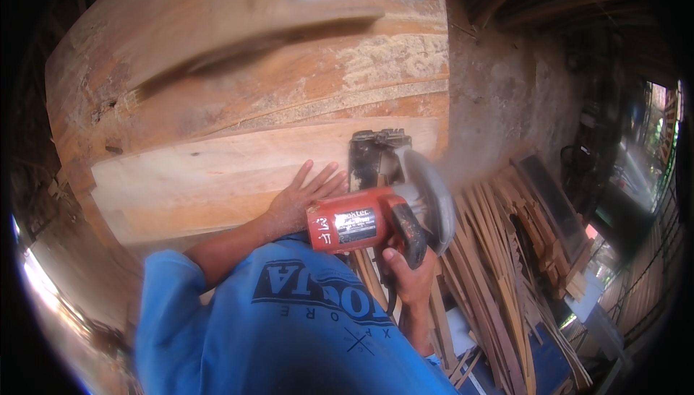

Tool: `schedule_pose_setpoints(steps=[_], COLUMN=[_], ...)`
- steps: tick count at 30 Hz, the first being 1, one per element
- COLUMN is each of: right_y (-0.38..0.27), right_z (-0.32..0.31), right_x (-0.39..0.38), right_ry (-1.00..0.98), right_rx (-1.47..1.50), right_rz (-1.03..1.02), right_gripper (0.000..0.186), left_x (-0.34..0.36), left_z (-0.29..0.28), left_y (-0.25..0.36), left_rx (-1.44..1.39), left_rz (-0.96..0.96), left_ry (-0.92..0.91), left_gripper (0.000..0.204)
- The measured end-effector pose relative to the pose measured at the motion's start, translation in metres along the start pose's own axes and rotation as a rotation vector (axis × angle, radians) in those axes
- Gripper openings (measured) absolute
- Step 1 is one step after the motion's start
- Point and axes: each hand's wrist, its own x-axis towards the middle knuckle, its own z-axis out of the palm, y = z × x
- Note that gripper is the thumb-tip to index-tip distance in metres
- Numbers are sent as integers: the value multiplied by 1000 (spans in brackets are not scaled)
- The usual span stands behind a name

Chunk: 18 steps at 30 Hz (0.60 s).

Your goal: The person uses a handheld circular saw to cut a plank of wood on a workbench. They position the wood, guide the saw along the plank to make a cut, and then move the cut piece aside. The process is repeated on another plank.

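Observation:
A red circular saw (350,219) with a black handle and a grey blade guard rests on a pale wooden board (195,174), near the board's right end. My right hand (413,273) is wrapped round the saw's rear handle. Flat on the board, beside the saw's motor housing, lies my left hand (307,196) with its fingers spread. The black base plate (367,160) sits on the board's surface. A haze of dust hangs to the right of the guard. The blade itself is hidden by the guard.
The board lies on a worn wooden worktable (238,99) with sawdust on it. Farther back is a blurred wooden plank (289,23). To the right, below the table, several thin wood strips (481,250) are piled beside a dark panel (549,203).

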Motion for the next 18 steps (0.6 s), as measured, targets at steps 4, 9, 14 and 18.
schedule_pose_setpoints(steps=[4, 9, 14, 18], right_y=[-1, -2, -9, -11], right_z=[0, 1, 4, 3], right_x=[1, 3, 4, 6], right_ry=[-5, 2, 21, 8], right_rx=[-3, -5, 10, 8], right_rz=[-2, -10, 16, 18], right_gripper=[26, 27, 27, 28], left_x=[0, 0, 1, 0], left_z=[-1, -3, -6, -6], left_y=[0, 0, 0, 0], left_rx=[23, 15, 4, 12], left_rz=[0, -5, -9, -13], left_ry=[-1, -1, -8, 24], left_gripper=[82, 78, 76, 74])
